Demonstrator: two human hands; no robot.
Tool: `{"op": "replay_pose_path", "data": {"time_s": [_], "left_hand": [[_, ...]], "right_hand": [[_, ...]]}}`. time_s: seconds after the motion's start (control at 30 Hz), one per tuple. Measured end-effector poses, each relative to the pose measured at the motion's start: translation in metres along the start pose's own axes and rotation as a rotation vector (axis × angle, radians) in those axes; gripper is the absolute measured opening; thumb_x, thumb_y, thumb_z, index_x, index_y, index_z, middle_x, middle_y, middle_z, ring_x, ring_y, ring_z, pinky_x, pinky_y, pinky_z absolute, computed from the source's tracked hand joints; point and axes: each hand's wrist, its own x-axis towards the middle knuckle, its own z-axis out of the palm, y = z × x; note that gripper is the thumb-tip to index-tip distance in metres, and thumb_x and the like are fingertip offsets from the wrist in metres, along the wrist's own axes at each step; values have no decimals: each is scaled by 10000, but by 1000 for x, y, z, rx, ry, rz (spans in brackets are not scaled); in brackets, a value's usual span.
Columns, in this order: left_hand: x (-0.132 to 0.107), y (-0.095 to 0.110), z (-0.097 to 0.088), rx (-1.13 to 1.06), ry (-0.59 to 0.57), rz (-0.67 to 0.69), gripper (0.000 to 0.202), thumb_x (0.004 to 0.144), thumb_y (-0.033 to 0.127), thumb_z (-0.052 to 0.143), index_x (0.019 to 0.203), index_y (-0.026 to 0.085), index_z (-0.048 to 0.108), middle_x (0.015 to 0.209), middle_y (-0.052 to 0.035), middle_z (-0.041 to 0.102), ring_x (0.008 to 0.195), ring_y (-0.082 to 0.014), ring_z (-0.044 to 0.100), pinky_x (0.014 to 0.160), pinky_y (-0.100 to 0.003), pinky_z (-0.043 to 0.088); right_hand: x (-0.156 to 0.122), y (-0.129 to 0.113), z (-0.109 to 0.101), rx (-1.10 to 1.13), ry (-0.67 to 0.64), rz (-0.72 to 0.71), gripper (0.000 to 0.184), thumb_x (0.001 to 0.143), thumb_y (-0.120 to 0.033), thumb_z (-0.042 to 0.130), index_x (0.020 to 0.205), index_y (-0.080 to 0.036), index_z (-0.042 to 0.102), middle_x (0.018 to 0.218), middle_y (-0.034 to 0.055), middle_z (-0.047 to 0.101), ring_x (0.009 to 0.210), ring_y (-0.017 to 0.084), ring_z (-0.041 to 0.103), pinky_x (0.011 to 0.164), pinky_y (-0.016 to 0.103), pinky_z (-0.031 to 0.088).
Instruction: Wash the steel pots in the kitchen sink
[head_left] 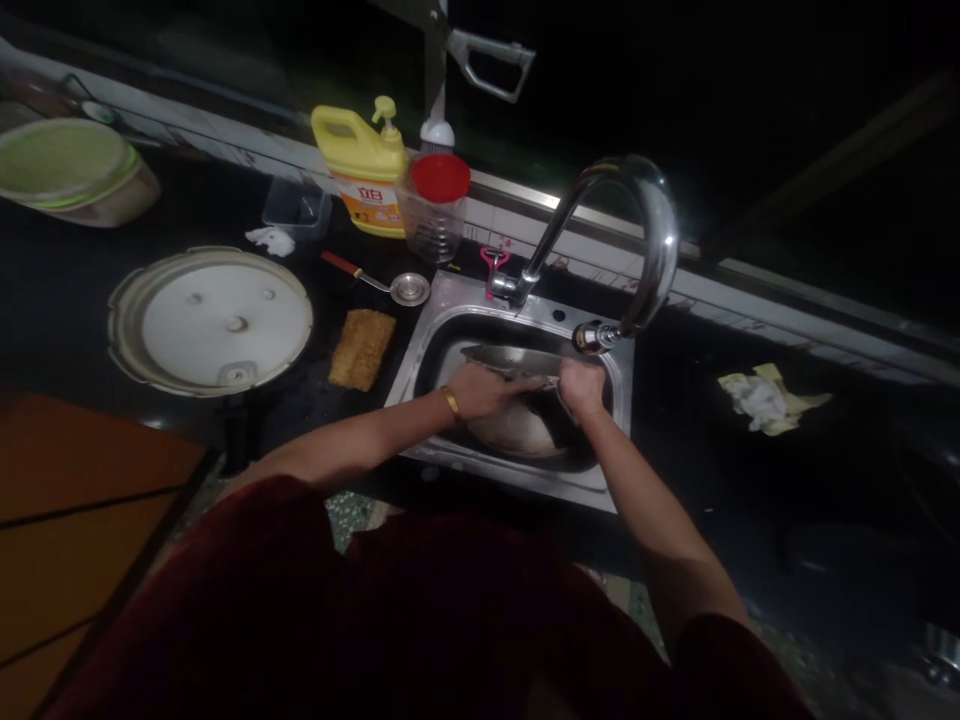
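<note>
A round metal pan (pixel 514 428) sits tilted inside the steel sink (pixel 501 470). My left hand (pixel 480 388), with a gold bangle (pixel 451 402) on its wrist, reaches over the pan, at least one finger stretched to the right. Its other fingers are partly hidden. At the pan's right rim, my right hand (pixel 581 388) is closed in a fist and appears to grip the edge. Something thin and dark lies between the two hands, too blurred to name. The curved tap (pixel 660 240) hangs over the sink's right side, its nozzle just above my right hand.
Left of the sink lie a brown scrubbing pad (pixel 362 348), a ladle (pixel 409 289) and a large round lid (pixel 217 325). Behind stand a yellow detergent jug (pixel 367 185) and a red-lidded jar (pixel 439 210). A crumpled cloth (pixel 769 398) lies at right.
</note>
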Motion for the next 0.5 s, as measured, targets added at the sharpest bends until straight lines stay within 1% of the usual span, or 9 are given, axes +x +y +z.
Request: {"op": "replay_pose_path", "data": {"time_s": [0.17, 0.33, 0.43, 0.5], "left_hand": [[-7, -3, 0, -17, -32, -66, 633, 897, 230, 433, 1488, 411, 297, 758, -14, 691, 598, -152, 588, 573, -242, 352], [-2, 3, -3, -50, -26, -39, 580, 948, 278, 366, 1509, 374, 254, 805, -24, 706, 651, -153, 589, 589, -234, 339], [-7, -2, 3, -51, -51, -78, 583, 938, 253, 390, 1497, 383, 287, 780, -23, 692, 644, -148, 580, 588, -232, 332], [-8, -4, 7, -67, -32, -97, 581, 927, 248, 412, 1484, 390, 321, 761, -24, 680, 623, -146, 573, 581, -236, 334]], "right_hand": [[0, 1, 2, 9, 27, 5, 238, 834, -191, 457, 708, -115, 645, 605, 92, 607, 561, 155, 528, 547, 268, 264], [0, 0, -1, -3, -8, 10, 253, 855, -193, 444, 734, -115, 651, 624, 106, 621, 573, 169, 545, 545, 269, 260], [0, 0, -3, -25, -37, 23, 231, 844, -200, 460, 750, -115, 654, 636, 108, 629, 574, 170, 547, 542, 263, 264], [1, 0, -2, -29, -40, 36, 224, 843, -195, 463, 751, -117, 652, 639, 101, 629, 575, 160, 542, 548, 255, 270]]}}
